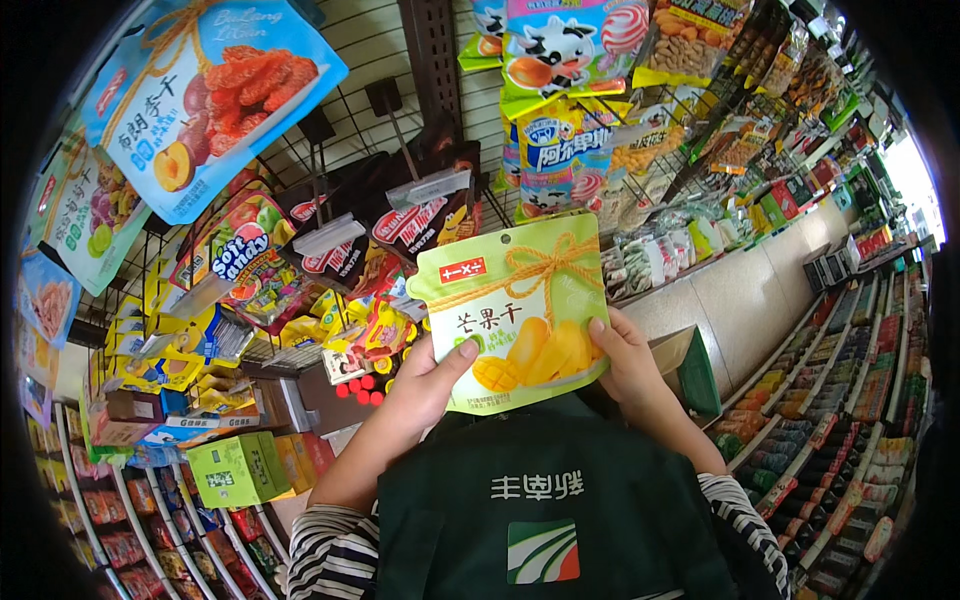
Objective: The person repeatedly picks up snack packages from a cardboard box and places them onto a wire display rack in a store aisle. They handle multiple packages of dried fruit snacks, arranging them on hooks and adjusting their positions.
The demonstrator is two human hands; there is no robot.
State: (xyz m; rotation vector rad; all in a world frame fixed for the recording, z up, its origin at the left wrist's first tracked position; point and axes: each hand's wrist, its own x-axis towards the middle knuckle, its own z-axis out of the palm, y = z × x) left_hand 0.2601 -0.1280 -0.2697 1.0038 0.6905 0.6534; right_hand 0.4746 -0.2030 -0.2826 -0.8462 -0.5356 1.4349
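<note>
A green and white pouch of dried mango (540,296) is held up before my chest, its printed front facing me. It bears a picture of mango pieces and a rope bow, and a hang hole is at its top edge. My left hand (431,379) grips the lower left side, thumb on the front. On the right edge, my right hand (626,352) pinches the pouch with its thumb in front. The fingers of both hands are mostly hidden behind it. Below the pouch is my dark green apron (457,510), which bears writing and a logo.
Wire grid racks hold a blue pouch of dried fruit (217,112), a soft candy bag (244,259), dark snack bags (420,217) and cow-print candy bags (562,56). A green box (236,469) stands lower left. Stocked shelves (832,450) line the tiled floor (750,259) at right.
</note>
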